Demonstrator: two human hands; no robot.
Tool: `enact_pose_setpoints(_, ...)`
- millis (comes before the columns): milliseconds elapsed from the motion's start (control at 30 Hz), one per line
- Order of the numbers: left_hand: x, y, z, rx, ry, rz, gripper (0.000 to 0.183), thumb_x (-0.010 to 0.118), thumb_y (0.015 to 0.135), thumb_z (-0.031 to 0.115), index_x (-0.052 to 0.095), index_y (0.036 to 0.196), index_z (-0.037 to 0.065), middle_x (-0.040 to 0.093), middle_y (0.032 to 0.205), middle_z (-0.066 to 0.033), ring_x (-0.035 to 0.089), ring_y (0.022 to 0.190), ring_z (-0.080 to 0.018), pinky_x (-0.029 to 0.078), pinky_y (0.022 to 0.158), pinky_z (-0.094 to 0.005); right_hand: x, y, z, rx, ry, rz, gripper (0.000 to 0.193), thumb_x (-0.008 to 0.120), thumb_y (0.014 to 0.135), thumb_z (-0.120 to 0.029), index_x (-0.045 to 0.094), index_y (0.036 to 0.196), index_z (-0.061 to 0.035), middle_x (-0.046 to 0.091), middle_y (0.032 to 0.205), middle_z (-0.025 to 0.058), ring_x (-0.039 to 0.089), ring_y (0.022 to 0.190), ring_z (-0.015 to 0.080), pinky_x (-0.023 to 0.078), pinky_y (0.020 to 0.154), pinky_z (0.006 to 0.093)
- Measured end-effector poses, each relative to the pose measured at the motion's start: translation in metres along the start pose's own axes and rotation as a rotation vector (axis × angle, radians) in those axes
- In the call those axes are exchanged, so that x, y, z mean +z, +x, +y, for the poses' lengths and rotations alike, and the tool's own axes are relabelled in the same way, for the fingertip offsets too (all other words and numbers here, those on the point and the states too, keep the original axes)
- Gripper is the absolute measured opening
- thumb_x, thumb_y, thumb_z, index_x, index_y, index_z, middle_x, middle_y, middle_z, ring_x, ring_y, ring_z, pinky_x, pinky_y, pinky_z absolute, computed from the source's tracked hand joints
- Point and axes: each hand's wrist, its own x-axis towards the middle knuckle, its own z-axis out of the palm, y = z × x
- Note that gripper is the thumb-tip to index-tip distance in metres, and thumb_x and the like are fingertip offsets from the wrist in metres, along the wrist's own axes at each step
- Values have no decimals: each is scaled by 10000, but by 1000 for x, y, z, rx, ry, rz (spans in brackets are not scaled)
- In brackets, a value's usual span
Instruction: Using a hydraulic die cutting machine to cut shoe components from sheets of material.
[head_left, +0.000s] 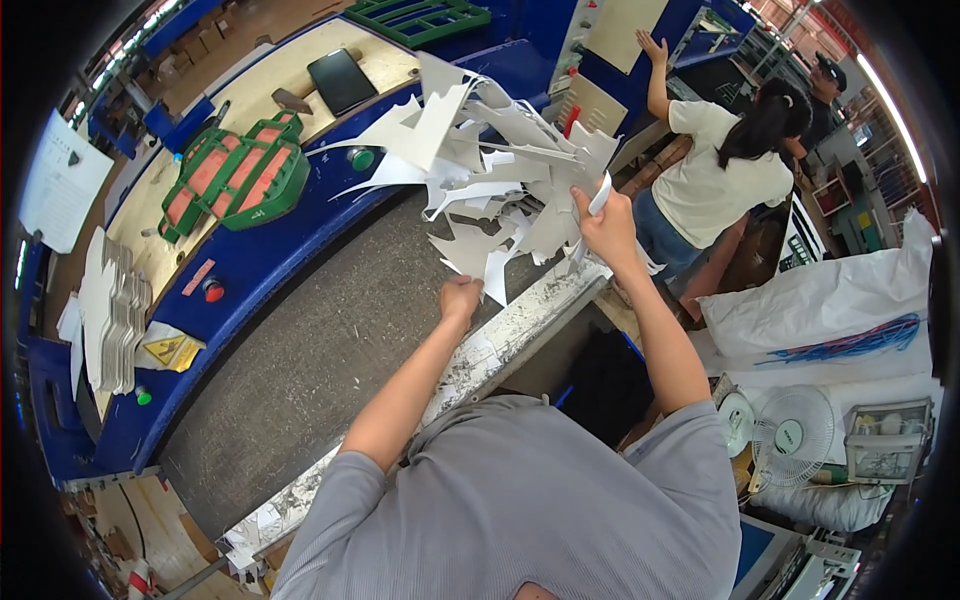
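A tangled heap of white cut-out sheet scraps (545,205), with jagged edges and curved gaps, lies at the far right of the dark, worn work surface (300,320). My right hand (608,232) is closed round the heap's right side, its thumb up against a curled white strip. Lower and to the left, my left hand (461,299) has its fingers curled at the pointed lower corner of a scrap (470,247). Its fingertips are partly hidden, but they seem to pinch that corner.
Behind the surface runs a blue machine edge with a red button (213,290) and a green button (360,158). A green cutting die (240,175), a black tablet (341,81) and stacked white cut pieces (117,315) rest there. A co-worker (735,165) stands at right, near a fan (792,435).
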Motion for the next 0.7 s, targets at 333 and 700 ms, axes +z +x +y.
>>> enact_pose_setpoints(333, -21, 73, 63, 910, 1106, -313, 1139, 886, 490, 378, 300, 1429, 113, 274, 1454, -228, 178, 1387, -398, 93, 1153, -517, -3, 0, 11, 123, 36, 53, 241, 660, 848, -138, 504, 764, 24, 414, 499, 137, 393, 428, 196, 336, 449, 343)
enact_pose_setpoints(700, 18, 71, 72, 643, 1141, -620, 799, 882, 547, 335, 548, 1190, -4, 599, 1182, -208, 545, 1150, -340, 421, 971, -392, -5, -30, 22, 117, -107, 67, 348, 612, 779, -1, 589, 1126, -15, 630, 798, 214, 629, 702, 388, 486, 601, 382)
